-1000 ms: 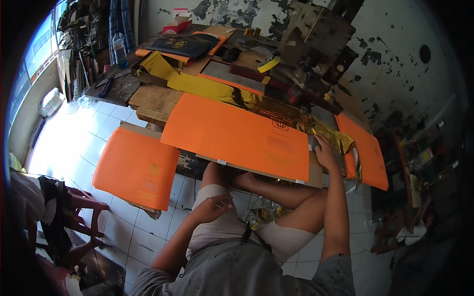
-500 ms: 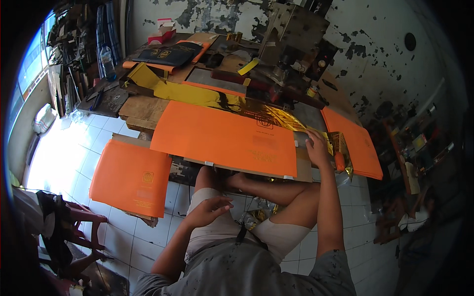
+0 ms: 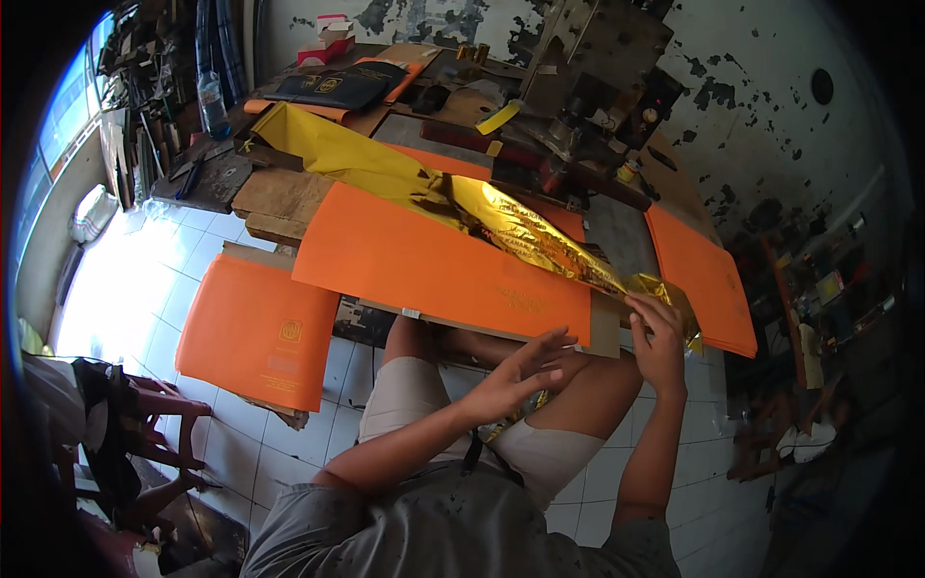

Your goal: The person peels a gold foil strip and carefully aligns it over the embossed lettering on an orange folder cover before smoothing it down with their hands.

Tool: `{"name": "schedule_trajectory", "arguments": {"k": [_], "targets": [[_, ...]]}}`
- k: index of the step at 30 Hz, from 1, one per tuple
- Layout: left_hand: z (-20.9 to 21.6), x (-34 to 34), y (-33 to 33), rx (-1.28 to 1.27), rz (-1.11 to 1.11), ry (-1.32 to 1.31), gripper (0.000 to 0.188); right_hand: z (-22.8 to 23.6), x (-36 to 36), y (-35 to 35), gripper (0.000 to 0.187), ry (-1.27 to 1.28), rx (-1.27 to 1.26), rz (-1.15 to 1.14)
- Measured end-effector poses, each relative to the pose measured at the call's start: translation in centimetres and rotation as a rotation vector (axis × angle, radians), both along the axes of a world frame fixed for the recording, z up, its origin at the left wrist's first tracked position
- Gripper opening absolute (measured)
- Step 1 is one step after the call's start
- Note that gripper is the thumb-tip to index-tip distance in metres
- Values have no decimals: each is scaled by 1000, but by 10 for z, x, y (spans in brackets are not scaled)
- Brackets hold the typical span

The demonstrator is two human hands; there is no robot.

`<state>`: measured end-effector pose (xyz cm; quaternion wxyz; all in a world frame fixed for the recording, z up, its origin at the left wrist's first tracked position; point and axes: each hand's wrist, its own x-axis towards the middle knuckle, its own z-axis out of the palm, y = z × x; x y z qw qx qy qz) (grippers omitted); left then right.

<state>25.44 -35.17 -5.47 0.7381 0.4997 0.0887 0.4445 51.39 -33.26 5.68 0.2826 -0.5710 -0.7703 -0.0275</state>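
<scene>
A long strip of gold foil (image 3: 525,231) runs slantwise over an orange sheet (image 3: 385,250), shiny and crumpled at its right part, with imprinted marks showing. Its right end is pinched in the fingers of my right hand (image 3: 659,337), lifted beside the sheet's right corner. My left hand (image 3: 515,380) is open and empty, hovering above my thigh just short of the sheet's near edge. The orange sheet lies on a grey-brown board (image 3: 605,328) that sticks out at the right; faint gold print shows near its lower right.
Stacks of orange folders lie at left (image 3: 251,332) and right (image 3: 699,284). A heavy press (image 3: 597,67) stands behind the sheet. Farther back are a dark folder (image 3: 337,85), a red-and-white box (image 3: 326,48) and a plastic bottle (image 3: 213,108). A stool (image 3: 159,414) stands at lower left.
My right hand has taken the foil's end and drawn it nearer and rightward, so the foil now crosses the sheet's printed corner. My left hand has moved up and right.
</scene>
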Motion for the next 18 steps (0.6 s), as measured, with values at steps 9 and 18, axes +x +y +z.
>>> {"name": "schedule_trajectory", "arguments": {"k": [9,18], "targets": [[-8,37,-16,-328,143,-72,60,14,-47,-108,29,-45,-41,107],[-13,5,-40,-397,-54,-253,52,-23,-21,-97,62,340,-109,209]]}}
